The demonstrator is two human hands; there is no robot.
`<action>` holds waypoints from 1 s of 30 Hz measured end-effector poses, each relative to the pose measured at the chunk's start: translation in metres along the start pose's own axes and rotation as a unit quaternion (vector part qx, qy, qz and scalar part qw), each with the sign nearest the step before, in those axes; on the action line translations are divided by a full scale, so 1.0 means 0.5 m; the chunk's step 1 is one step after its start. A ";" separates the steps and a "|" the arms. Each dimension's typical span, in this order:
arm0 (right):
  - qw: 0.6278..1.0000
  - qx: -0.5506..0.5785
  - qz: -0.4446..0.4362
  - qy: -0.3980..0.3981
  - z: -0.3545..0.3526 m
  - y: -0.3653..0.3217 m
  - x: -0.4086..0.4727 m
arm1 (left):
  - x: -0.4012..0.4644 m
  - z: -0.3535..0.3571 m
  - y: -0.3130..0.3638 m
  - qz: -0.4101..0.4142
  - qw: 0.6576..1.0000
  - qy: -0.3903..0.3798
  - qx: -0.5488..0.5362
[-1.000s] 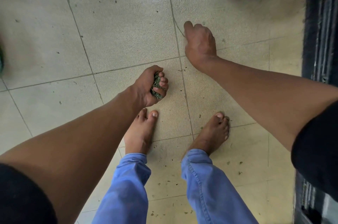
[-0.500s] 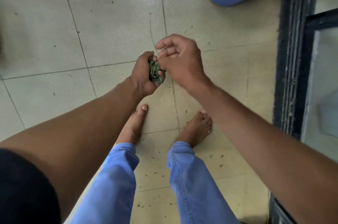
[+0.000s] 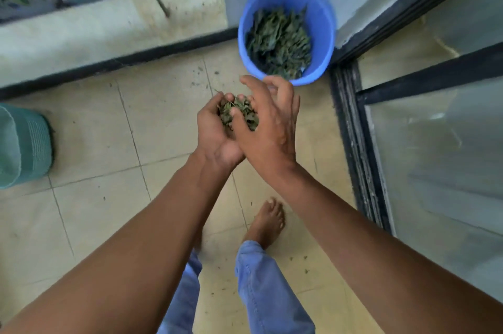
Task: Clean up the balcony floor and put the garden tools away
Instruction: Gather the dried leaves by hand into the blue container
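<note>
Off at the left edge a green container [image 3: 23,147] stands on the floor [image 3: 89,129], well apart from what I'm doing, and I leave it alone. My left hand [image 3: 215,129] is cupped palm up in the middle of the view, its fingers curled round a clump of dry green leaves [image 3: 239,113] picked off the tiles. My right hand [image 3: 268,126] lies over the right side of that clump, thumb pressed into the leaves and the other fingers fairly straight and loosely spread, more a lid than a grip. To do this step well I think I should keep both hands together as one bowl, heels touching, so nothing slips out through the gap at the wrists on the way. The blue bucket [image 3: 324,34] sits just ahead and a little to the right, in the corner by the wall and the dark door track [image 3: 353,143], already holding a heap of the same leaves. I judge the best move is to carry the handful right over the rim before I open up, lower it close to the heap, then part my fingers and brush the palms together so the crumbs fall inside. Small bits are scattered on the tiles near my bare foot [image 3: 268,220], so the floor probably needs another pass, and I see no garden tools from here.
</note>
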State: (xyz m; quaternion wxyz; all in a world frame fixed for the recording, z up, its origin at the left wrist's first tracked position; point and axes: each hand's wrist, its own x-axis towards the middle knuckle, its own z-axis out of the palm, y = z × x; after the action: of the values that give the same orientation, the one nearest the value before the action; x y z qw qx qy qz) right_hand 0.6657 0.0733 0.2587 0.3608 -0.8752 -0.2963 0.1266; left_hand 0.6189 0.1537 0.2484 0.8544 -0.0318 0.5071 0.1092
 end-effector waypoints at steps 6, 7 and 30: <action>0.953 0.275 0.123 0.035 -0.061 -0.025 0.090 | -0.052 0.172 -0.018 0.109 0.992 -0.044 0.047; 0.931 0.318 0.171 0.054 -0.058 -0.023 0.106 | -0.049 0.192 -0.028 0.132 0.989 -0.040 0.055; 0.585 0.593 0.541 0.119 -0.135 0.067 0.401 | 0.089 0.440 0.031 0.050 0.954 -0.036 0.293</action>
State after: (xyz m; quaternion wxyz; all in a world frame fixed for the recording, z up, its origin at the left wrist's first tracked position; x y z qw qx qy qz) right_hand 0.8683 0.1391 0.2813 0.6969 -0.4729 0.4181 0.3402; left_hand 0.8249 0.2118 0.3168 0.8373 0.2495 0.4865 -0.0011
